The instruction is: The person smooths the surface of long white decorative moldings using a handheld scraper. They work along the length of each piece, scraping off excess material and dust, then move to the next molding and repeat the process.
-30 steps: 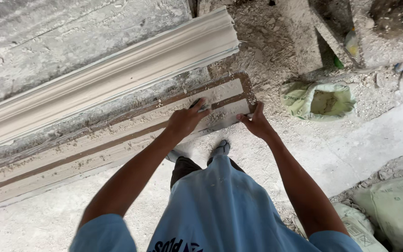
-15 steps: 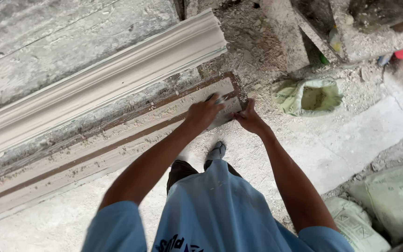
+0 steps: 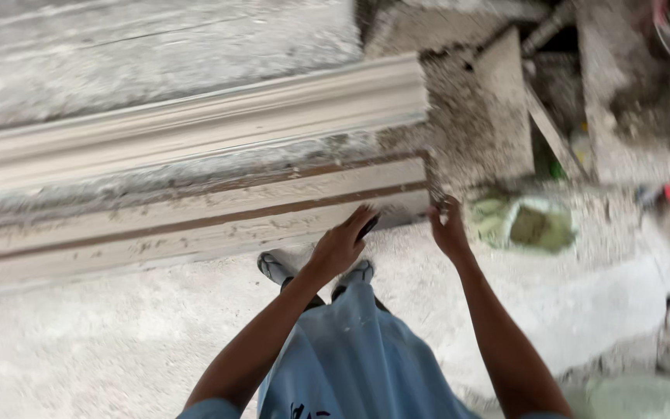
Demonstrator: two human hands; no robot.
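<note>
left hand [image 3: 340, 247] rests on the near edge of the long wooden mould [image 3: 195, 221], fingers curled over a dark tool [image 3: 367, 226]. right hand [image 3: 449, 229] grips the mould's end corner. a pale cast moulding [image 3: 195, 128] lies just beyond. green sack [image 3: 523, 223] sits on the floor nearby.

Rough, matt plaster moulding [image 3: 195, 120]
</note>
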